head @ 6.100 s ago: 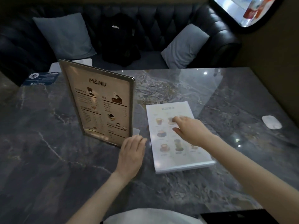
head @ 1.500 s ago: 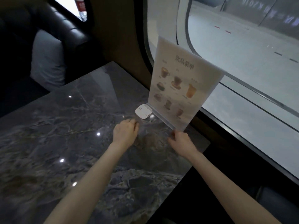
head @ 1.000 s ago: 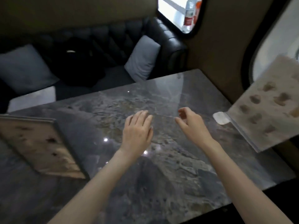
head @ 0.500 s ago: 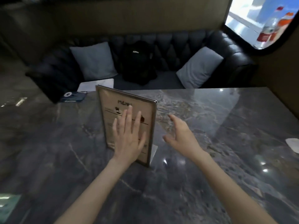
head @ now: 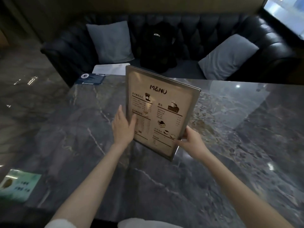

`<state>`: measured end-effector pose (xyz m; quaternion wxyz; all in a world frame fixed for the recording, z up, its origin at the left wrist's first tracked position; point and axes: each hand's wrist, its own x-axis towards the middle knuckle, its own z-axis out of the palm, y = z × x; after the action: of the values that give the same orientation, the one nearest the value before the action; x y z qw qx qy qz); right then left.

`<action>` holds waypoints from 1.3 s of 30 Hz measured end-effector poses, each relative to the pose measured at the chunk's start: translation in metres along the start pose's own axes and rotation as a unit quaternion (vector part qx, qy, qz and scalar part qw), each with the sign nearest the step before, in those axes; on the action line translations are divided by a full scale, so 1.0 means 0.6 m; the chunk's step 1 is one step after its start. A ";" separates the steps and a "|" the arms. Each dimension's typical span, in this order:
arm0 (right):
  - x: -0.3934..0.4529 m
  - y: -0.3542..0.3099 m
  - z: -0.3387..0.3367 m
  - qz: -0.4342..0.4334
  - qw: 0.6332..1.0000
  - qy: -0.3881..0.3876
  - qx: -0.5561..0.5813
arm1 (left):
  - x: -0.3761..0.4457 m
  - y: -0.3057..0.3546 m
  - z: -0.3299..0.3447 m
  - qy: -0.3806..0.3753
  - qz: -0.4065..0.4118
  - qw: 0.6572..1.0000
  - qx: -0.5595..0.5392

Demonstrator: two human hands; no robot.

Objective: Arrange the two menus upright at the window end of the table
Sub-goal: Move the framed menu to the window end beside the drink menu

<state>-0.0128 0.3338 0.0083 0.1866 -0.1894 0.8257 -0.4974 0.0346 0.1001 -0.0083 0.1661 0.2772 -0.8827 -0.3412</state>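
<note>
A beige framed menu (head: 162, 109) headed "MENU" stands upright near the middle of the dark marble table (head: 230, 145), tilted slightly. My left hand (head: 122, 127) grips its left edge, thumb on the front. My right hand (head: 191, 142) holds its lower right corner. Its clear base shows just below that corner. The white drinks menu is out of view.
A black tufted sofa (head: 205, 32) with two grey cushions and a black backpack (head: 158, 46) runs behind the table. A blue leaflet (head: 91, 79) lies at the far left table edge, a green card (head: 18, 185) at the near left. A window corner (head: 286, 12) shows at top right.
My view turned back from the window end to the framed menu. Both hands, open half a second ago, now grip the menu by its left edge and lower right corner.
</note>
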 end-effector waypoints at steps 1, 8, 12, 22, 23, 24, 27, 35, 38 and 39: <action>0.002 0.002 0.001 0.005 1.000 0.002 -0.008 | 0.007 -0.002 0.001 -0.013 -0.026 0.998 -0.060; 0.012 0.007 -0.004 0.033 0.999 -0.002 0.001 | 0.030 -0.011 0.012 -0.035 -0.060 0.972 -0.225; 0.012 0.000 -0.006 0.036 0.999 0.000 0.024 | 0.047 -0.008 0.018 -0.038 -0.127 0.947 -0.293; 0.019 -0.007 -0.024 0.032 0.998 -0.058 -0.004 | 0.074 -0.016 0.020 -0.067 -0.219 0.876 -0.425; 0.021 -0.007 -0.025 0.030 0.998 -0.058 -0.008 | 0.075 -0.014 0.018 -0.076 -0.221 0.869 -0.435; 0.022 -0.007 -0.026 0.031 0.998 -0.058 -0.009 | 0.075 -0.011 0.016 -0.085 -0.223 0.862 -0.448; 0.023 -0.008 -0.026 0.030 0.998 -0.054 -0.016 | 0.074 -0.004 0.007 -0.114 -0.209 0.846 -0.476; 0.024 -0.019 -0.042 0.043 0.998 -0.055 0.006 | 0.074 0.019 0.006 -0.131 -0.188 0.834 -0.502; 0.017 -0.019 -0.064 0.052 0.998 -0.046 0.005 | 0.074 0.036 0.017 -0.147 -0.186 0.841 -0.486; 0.013 -0.017 -0.074 0.057 0.997 -0.043 0.008 | 0.073 0.043 0.022 -0.159 -0.178 0.843 -0.482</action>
<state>-0.0404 0.3587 0.0360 0.2514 -0.1614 0.8226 -0.4838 -0.0160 0.0963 0.0047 0.0725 0.2561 -0.5565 -0.7871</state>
